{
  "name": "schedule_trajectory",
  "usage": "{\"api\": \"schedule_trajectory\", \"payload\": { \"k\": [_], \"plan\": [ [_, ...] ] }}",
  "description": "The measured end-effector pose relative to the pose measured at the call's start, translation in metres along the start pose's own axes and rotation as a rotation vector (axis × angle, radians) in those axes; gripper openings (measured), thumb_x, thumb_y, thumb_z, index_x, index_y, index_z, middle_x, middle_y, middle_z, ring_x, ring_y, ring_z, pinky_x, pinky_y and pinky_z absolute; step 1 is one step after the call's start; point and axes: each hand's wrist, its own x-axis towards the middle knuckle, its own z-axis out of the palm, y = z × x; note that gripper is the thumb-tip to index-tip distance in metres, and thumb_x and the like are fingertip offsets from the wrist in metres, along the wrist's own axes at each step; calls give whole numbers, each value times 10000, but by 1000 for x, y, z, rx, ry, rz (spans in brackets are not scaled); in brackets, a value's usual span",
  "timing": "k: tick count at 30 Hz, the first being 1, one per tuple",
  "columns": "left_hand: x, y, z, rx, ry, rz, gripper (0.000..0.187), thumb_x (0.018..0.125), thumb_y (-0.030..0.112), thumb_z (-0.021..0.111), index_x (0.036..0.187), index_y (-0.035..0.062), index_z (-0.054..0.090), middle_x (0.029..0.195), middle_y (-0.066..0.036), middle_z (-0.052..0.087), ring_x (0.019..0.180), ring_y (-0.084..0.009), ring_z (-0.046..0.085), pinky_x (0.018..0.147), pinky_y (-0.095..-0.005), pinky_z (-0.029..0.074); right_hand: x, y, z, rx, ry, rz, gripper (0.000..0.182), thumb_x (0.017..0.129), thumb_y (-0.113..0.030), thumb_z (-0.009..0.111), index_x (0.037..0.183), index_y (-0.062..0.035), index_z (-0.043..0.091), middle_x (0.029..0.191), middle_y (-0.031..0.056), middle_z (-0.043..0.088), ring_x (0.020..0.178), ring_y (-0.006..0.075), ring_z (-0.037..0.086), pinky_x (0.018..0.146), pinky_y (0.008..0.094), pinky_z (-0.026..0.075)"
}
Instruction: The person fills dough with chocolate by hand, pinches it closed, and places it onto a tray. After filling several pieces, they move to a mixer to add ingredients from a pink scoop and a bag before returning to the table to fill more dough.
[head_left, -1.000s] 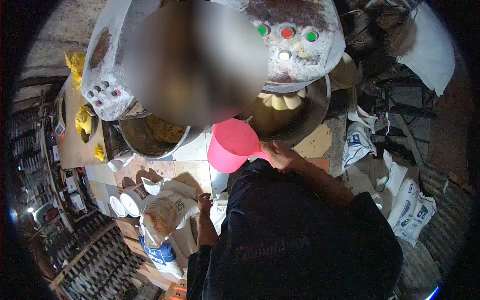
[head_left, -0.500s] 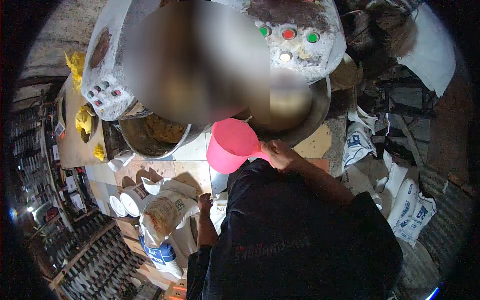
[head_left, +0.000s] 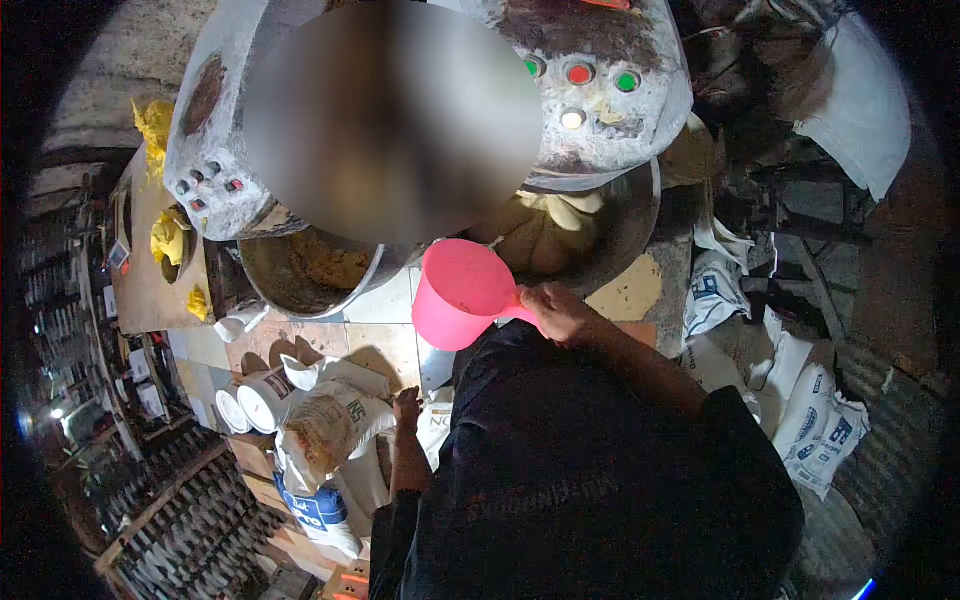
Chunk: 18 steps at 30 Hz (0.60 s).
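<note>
My right hand [head_left: 556, 312] is closed around the handle of a pink plastic dipper [head_left: 447, 305]. The dipper is held in front of my body, close to the rims of two large metal mixing bowls. In the right bowl [head_left: 640, 215] lies pale, folded dough [head_left: 550, 225]. The left bowl [head_left: 372, 283] has brownish-yellow residue on its inner wall. At my left side, my left hand [head_left: 407, 407] hangs low near some sacks, its fingers loosely apart and nothing visible in them. A blurred patch hides the area above the bowls.
White-dusted machine housings with buttons [head_left: 610, 100] stand over the bowls. Stacked sacks [head_left: 335, 430] and white buckets [head_left: 265, 400] sit at my left; more sacks [head_left: 820, 430] lie at right. A board [head_left: 150, 290] with yellow lumps is at far left.
The blur that covered part of the right bowl is gone, so the dough shows. The dipper and both hands stay almost where they were; the view has shifted slightly.
</note>
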Motion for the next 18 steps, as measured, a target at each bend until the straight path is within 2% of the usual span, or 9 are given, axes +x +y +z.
{"api": "schedule_trajectory", "payload": {
  "k": [4,6,8,10,12,14,15,16,18],
  "plan": [
    [-7,8,-4,92,5,352,298,901,259,542,1075,36,637,928,-70,668,639,-155,597,501,-264,453,-7,-15,-3,-69,80,-169,411,986,-323,391,814,-28,620,617,163,585,559,299,590,523,438,402],
    [-10,0,-11,-589,52,-347,284,914,238,513,1081,32,618,949,-76,665,638,-153,596,507,-240,452,-7,-19,-6,-73,18,-139,368,978,-311,403,870,-30,616,669,178,605,584,326,597,527,443,404],
    [-11,-4,-5,-400,63,-348,268,911,240,532,1074,43,614,938,-68,664,618,-151,592,487,-233,437,-2,-18,-7,-5,-90,55,323,969,-291,414,973,-35,610,738,205,620,626,362,606,541,454,417],
    [-15,-1,-4,-347,102,-421,253,907,238,551,1068,52,612,919,-57,664,599,-147,587,469,-229,423,-7,-24,-11,-96,-59,-129,309,963,-275,423,997,-27,605,771,222,616,669,393,606,570,470,435],
    [-26,48,-2,-443,173,-556,238,901,230,570,1062,60,613,892,-44,665,581,-141,581,453,-230,411,-6,-31,-13,-213,82,-400,310,971,-278,414,983,-33,603,737,206,606,647,383,599,576,457,441],
    [-25,31,0,-435,94,-382,237,883,228,600,1048,59,620,848,-42,662,575,-136,573,456,-239,413,-4,-31,-8,-348,323,-769,337,996,-301,387,933,-51,604,639,159,588,560,332,584,557,415,438],
    [-26,33,2,-437,66,-291,237,874,228,615,1041,59,623,826,-42,661,572,-134,568,458,-243,414,-4,-37,-13,-369,273,-698,326,987,-299,405,946,-45,606,689,177,596,626,359,590,584,433,441],
    [-31,33,2,-603,161,-329,236,849,230,647,1005,52,638,773,-55,651,578,-128,564,476,-260,431,-3,-46,-19,-392,220,-629,317,978,-296,424,959,-39,607,739,195,603,692,385,597,611,450,444],
    [-35,51,8,-442,203,-381,244,836,232,664,989,43,642,743,-62,643,566,-125,558,471,-260,430,-28,-114,-23,-409,195,-378,327,965,-311,453,981,-26,612,850,239,604,878,419,593,712,505,437]
  ]
}}
